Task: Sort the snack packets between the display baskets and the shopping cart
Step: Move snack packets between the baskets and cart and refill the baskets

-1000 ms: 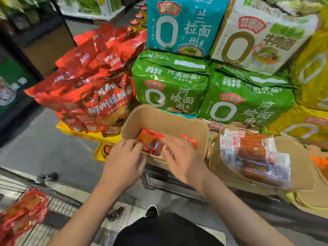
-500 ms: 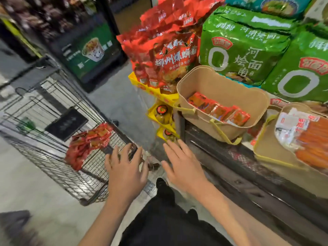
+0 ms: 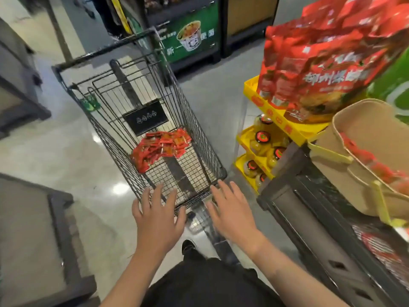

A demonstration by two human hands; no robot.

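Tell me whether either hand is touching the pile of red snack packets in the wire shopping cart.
Apart. The head view shows bare cart mesh between the pile of red snack packets and both the left hand and right hand.

Shop aisle: wire shopping cart (image 3: 141,111), stocked display racks (image 3: 261,138) (noodle advert behind).

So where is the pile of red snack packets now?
In the head view, left of centre, the red snack packets lie on the shopping cart floor, just below its black sign.

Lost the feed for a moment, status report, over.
Left hand and right hand open, empty. Red snack packets piled in shopping cart. Nothing between hands and packets.
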